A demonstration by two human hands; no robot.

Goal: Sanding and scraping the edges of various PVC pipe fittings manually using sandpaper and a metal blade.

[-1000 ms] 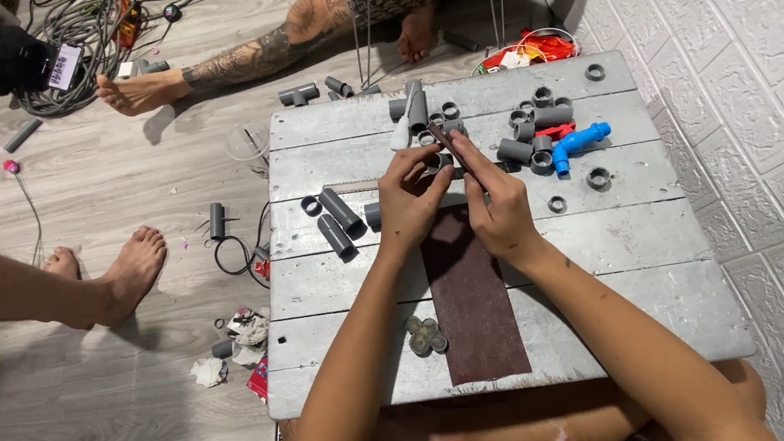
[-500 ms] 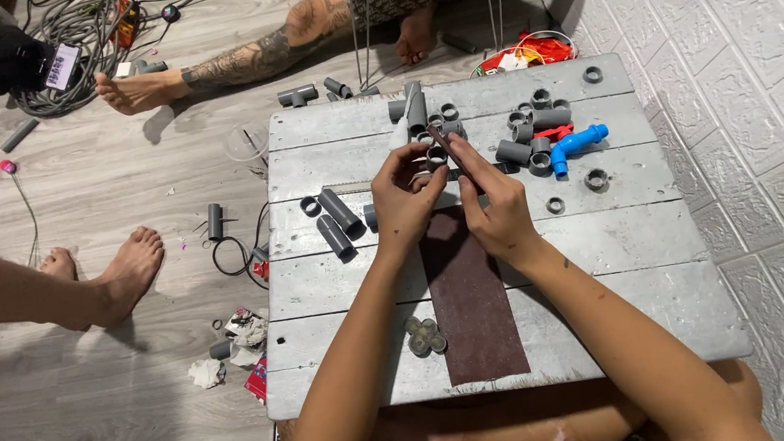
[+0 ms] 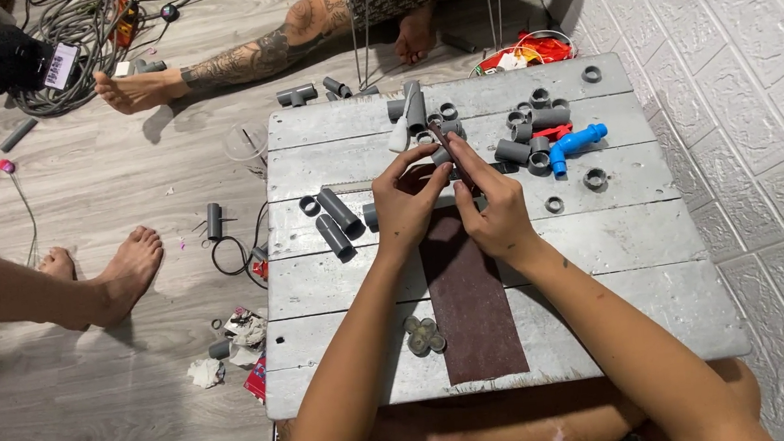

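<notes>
Grey-painted plank table [image 3: 515, 333] stood on wood-look flooring [image 3: 121, 367] (white tiled wall beside). We held our left hand [image 3: 407, 205] and right hand [image 3: 497, 213] together above it, fingertips pinching a small grey pipe fitting [image 3: 444, 153].

I see one screen: a phone [image 3: 62, 64], a light rectangle with dark markings, far left of the grey table [image 3: 601, 231], on a black object among coiled cables. A red packet [image 3: 256, 378] lies on the floor just beside the table's near-left corner, next to crumpled white paper.
</notes>
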